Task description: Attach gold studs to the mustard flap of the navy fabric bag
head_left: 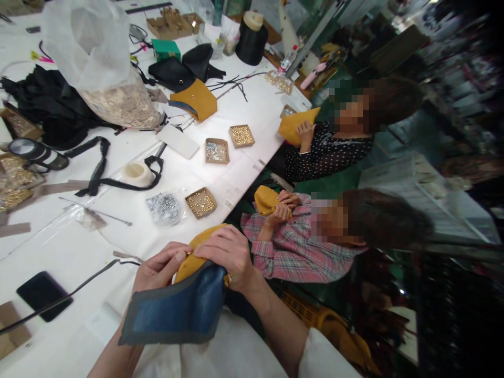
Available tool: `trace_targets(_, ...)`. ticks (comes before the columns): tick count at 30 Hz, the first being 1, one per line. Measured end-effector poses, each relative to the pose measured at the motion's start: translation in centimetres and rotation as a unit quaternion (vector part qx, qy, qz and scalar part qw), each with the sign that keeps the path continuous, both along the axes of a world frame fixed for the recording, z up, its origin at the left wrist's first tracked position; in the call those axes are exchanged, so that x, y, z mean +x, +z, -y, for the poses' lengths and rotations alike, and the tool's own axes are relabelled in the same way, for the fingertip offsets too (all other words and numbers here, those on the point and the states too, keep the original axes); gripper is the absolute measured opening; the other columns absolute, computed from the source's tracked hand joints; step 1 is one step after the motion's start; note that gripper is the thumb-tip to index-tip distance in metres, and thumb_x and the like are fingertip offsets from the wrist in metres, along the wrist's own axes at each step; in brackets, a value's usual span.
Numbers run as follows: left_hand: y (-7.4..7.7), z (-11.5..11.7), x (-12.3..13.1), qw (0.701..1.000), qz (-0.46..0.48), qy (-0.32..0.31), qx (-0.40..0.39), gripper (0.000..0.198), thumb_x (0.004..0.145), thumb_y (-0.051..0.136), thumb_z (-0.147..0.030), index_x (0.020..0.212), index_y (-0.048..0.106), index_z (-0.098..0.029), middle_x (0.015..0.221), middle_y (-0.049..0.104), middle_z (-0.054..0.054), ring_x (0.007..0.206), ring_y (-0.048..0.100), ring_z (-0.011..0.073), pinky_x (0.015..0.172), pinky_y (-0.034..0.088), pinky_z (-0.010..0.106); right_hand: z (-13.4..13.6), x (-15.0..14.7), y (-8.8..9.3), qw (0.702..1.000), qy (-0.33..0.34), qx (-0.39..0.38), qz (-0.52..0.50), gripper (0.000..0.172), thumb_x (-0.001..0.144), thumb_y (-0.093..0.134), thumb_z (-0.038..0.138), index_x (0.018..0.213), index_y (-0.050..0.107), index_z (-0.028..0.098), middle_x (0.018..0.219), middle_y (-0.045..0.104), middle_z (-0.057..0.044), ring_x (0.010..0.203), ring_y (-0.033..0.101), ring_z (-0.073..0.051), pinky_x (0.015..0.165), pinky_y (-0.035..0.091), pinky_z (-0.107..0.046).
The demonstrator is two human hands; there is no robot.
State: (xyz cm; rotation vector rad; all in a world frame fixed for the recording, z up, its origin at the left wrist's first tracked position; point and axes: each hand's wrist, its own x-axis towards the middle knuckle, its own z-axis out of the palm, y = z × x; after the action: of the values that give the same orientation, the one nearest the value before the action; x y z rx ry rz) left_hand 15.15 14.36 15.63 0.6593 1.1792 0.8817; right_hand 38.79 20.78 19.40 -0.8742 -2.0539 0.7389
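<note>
A yellow leather piece with a blue, grey-edged panel (177, 310) hangs between my hands at the table's near edge. My left hand (163, 268) pinches its yellow edge between thumb and fingers, near a small gold-coloured bit. Over the top of the yellow part lies my right hand (230, 254), its fingers wrapped round the leather. Gold-coloured metal shows beneath the right hand. Just beyond is a cardboard box of small gold studs (201, 203), beside a clear bag of silver pieces (164, 208).
Two people sit at the right, each holding a yellow piece. On the white table (197, 173) are a tape roll (137, 174), a phone (44, 295), a flask (37, 155), a large plastic bag (118, 100), two more stud boxes and a yellow and black leather item (200, 100).
</note>
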Motion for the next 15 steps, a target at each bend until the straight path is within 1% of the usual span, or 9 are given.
trace_targets(6, 0.9, 1.0, -0.3, 0.998, 0.015, 0.054, 0.007, 0.025, 0.105, 0.085, -0.045, 0.110, 0.093, -0.022, 0.118, 0.075, 0.012, 0.106, 0.073, 0.0241, 0.092, 0.060, 0.030, 0.3, -1.1, 0.8, 1.000, 0.011, -0.009, -0.007, 0.016, 0.117, 0.066, 0.029, 0.122, 0.078, 0.020, 0.109, 0.084, -0.003, 0.096, 0.071, -0.020, 0.091, 0.050, -0.045)
trace_targets(9, 1.2, 1.5, -0.5, 0.998, 0.018, 0.054, 0.023, 0.026, 0.107, 0.081, -0.045, 0.114, 0.092, -0.023, 0.119, 0.075, 0.012, 0.108, 0.073, 0.0234, 0.093, 0.059, 0.028, 0.2, -1.4, 1.2, 1.000, 0.016, -0.018, -0.011, 0.018, 0.118, 0.064, 0.030, 0.123, 0.078, 0.020, 0.110, 0.084, -0.003, 0.098, 0.071, -0.020, 0.091, 0.050, -0.045)
trace_targets(12, 1.2, 1.8, -0.7, 0.997, 0.017, 0.062, 0.046, 0.022, 0.109, 0.080, -0.042, 0.116, 0.092, -0.025, 0.121, 0.074, 0.010, 0.111, 0.074, 0.0214, 0.096, 0.059, 0.025, 0.0, -1.7, 1.7, 0.999, 0.021, -0.023, -0.008, 0.017, 0.118, 0.064, 0.030, 0.122, 0.079, 0.021, 0.110, 0.084, -0.003, 0.098, 0.071, -0.020, 0.092, 0.049, -0.045)
trace_targets(15, 1.5, 1.9, -1.0, 0.995, -0.006, 0.066, 0.079, 0.021, 0.110, 0.078, -0.040, 0.119, 0.092, -0.027, 0.121, 0.076, 0.010, 0.112, 0.074, 0.0200, 0.096, 0.059, 0.024, -0.3, -2.0, 2.2, 1.000, 0.020, -0.017, -0.007, 0.016, 0.118, 0.065, 0.028, 0.122, 0.079, 0.021, 0.112, 0.085, -0.002, 0.099, 0.071, -0.020, 0.092, 0.049, -0.045)
